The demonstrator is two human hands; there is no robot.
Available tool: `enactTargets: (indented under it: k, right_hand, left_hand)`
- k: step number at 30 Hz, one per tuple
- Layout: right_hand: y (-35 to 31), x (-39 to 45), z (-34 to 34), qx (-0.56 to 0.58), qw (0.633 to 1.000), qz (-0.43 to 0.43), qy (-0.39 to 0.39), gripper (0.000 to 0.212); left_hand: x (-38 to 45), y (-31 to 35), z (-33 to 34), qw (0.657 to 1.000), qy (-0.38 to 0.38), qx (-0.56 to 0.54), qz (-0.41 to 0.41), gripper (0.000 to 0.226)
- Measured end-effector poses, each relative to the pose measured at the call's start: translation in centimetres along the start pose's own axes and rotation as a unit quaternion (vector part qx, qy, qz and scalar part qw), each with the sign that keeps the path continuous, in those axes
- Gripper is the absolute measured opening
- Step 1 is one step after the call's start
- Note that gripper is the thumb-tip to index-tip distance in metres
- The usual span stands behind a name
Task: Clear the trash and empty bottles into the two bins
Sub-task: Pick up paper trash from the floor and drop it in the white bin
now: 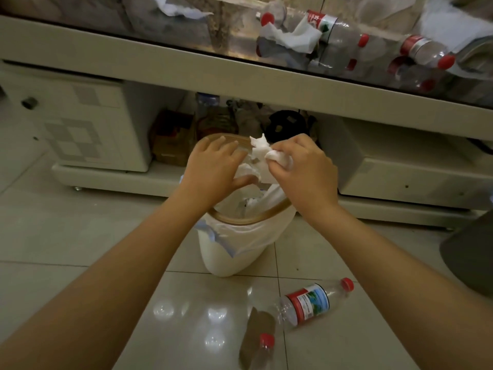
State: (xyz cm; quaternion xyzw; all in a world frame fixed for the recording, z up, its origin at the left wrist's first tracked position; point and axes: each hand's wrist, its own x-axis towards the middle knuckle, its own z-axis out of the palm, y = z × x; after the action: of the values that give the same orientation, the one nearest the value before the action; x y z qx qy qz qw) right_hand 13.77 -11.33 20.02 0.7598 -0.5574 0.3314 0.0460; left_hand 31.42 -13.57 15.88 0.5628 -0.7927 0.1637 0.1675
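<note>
A white bin point(229, 252) with a brown rim ring and a plastic liner stands on the floor under the table edge. Both hands are over its mouth. My right hand point(306, 172) grips a crumpled white tissue point(260, 152) above the opening. My left hand point(213, 169) is spread with straight fingers, its thumb touching the tissue paper. More tissue lies inside the bin. Two clear bottles with red caps lie on the floor: one with a red label point(309, 303), one smaller point(262, 351). Several bottles point(341, 36) and tissues point(290, 36) lie on the glass tabletop.
A dark grey bin point(469, 252) stands at the right edge. The low table point(186, 65) spans the view, with a drawer unit point(80, 124) on the left and clutter on the shelf behind the white bin. The floor is glossy tile.
</note>
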Motion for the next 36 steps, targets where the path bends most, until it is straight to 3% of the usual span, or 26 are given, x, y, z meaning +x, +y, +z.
enactTargets:
  k: [4,6,8,10,12,17,23,31,36]
  right_hand:
    - [-0.7,1.3,1.7,-0.008,0.999,0.028,-0.043,0.025]
    - [-0.7,1.9,2.7,-0.053,0.989,0.036,-0.13,0.031]
    - [-0.4,2.1,3.4,-0.104,0.959,0.048,-0.259,0.042]
    - [0.0,1.7,3.6,-0.124,0.934,0.059,-0.329,0.05]
    - [0.5,0.9,3.4,-0.123,0.936,0.056,-0.324,0.05]
    - [1.9,-1.8,0.8,-0.132,0.965,0.009,-0.225,0.047]
    - [5.0,-6.8,-3.0,-0.159,0.98,-0.041,-0.114,0.045]
    - [10.1,-16.2,-8.1,-0.218,0.959,-0.023,-0.179,0.054]
    - [13.3,-23.5,-10.7,-0.234,0.941,0.008,-0.242,0.055]
  left_hand:
    - [-0.3,-0.2,-0.4,1.0,-0.008,0.0,-0.018,0.081]
    - [-0.5,-0.1,-0.6,0.999,-0.016,-0.01,-0.029,0.089]
    - [-0.7,0.0,-0.7,0.999,-0.022,-0.003,-0.027,0.092]
    - [-0.8,0.1,-0.6,0.999,-0.046,-0.002,-0.024,0.094]
    - [-1.0,0.3,-0.4,0.998,-0.065,-0.011,-0.021,0.093]
    - [-1.0,1.8,-0.6,0.997,-0.073,-0.024,0.011,0.093]
    - [-0.9,5.6,-1.4,0.996,-0.02,-0.035,0.079,0.085]
    - [-3.2,14.9,-0.4,0.972,-0.024,-0.05,0.229,0.079]
    - [-6.6,21.2,2.2,0.945,-0.068,-0.072,0.313,0.079]
